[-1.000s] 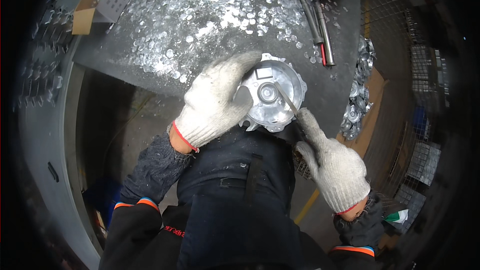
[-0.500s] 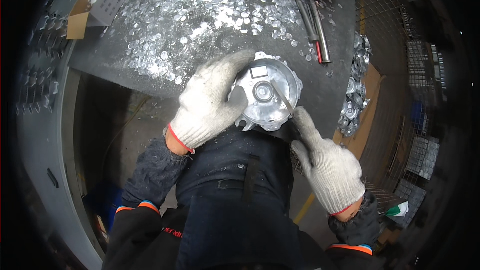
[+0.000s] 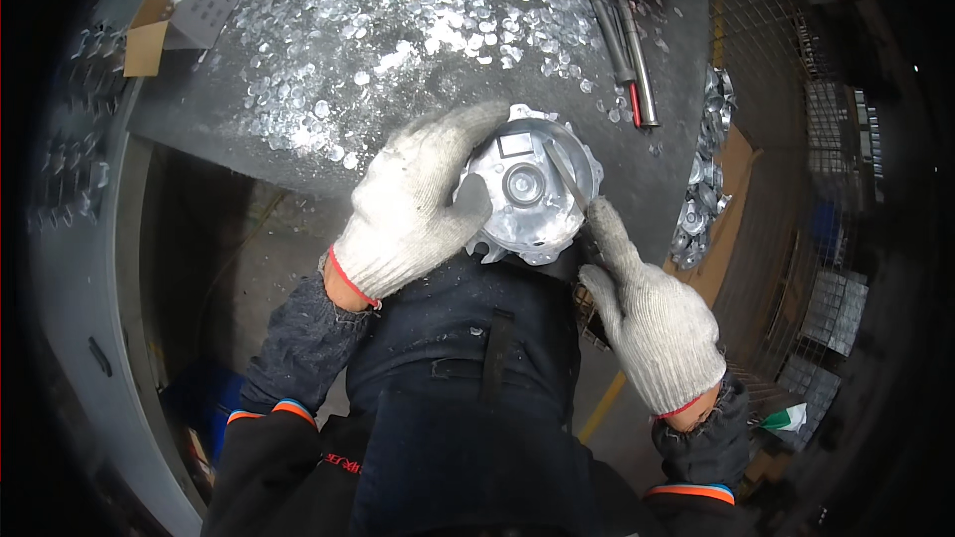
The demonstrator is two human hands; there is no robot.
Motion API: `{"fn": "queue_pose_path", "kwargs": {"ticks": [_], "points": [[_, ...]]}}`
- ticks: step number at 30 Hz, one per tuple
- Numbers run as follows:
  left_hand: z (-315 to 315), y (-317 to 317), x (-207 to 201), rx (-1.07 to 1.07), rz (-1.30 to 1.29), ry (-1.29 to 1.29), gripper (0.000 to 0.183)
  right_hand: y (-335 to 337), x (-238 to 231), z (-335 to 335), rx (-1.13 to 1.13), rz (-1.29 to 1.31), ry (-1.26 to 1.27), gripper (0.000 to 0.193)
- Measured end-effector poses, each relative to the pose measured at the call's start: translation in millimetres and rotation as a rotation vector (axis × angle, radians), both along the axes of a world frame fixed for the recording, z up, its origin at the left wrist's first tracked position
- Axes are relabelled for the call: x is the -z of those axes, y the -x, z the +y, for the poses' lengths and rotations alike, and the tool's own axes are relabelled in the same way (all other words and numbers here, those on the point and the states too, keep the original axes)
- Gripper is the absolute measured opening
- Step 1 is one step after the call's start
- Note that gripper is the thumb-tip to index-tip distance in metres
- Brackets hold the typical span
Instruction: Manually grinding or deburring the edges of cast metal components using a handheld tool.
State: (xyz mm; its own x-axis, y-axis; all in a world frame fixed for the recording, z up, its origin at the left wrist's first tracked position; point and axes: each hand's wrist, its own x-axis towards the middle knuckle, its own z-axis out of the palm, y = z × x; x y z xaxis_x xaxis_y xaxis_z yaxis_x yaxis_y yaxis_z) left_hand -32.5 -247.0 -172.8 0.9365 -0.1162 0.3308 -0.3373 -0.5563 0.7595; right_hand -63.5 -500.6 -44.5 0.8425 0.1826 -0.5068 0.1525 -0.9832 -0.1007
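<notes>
With white-gloved left fingers point(image 3: 468, 127), grips one round silver metal casting point(image 3: 524, 187); with right fingers point(image 3: 613, 237), one slim metal blade point(image 3: 566, 174). Faces two grey rods point(image 3: 640, 70), countless cluttering silver flakes point(image 3: 453, 38).

A round, silvery metal casting point(image 3: 524, 185), lobed at the rim and ringed at its centre, is held open face up near the edge of the surface point(image 3: 642, 169); a slim tool point(image 3: 564, 171) is slanted over its right side.
</notes>
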Motion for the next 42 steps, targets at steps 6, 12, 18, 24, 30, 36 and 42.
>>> {"fn": "queue_pose_path", "kwargs": {"ticks": [6,12,18,24,30,36,42], "points": [[4,-8,-14,0.063,0.047,-0.020,0.059,3,5,-7,0.002,-0.023,-0.011,0.070],[12,-21,-9,0.128,-0.001,-0.079,0.057,10,2,-10,0.027,-0.053,-0.118,0.068],[7,-60,5,0.272,0.026,-0.005,0.043,31,-12,-22,-0.202,-0.033,-0.078,0.068],[6,-59,6,0.255,0.042,-0.010,0.041,11,-23,-9,-0.224,0.015,0.017,0.068],[3,-60,5,0.249,0.067,0.004,0.042,6,-21,-3,-0.283,0.025,0.075,0.070],[4,-58,5,0.232,0.106,0.012,0.042,8,-12,0,-0.274,-0.015,0.070,0.070],[3,-59,6,0.235,0.055,0.005,0.041,0,-18,-10,-0.406,-0.016,0.044,0.071]]}}
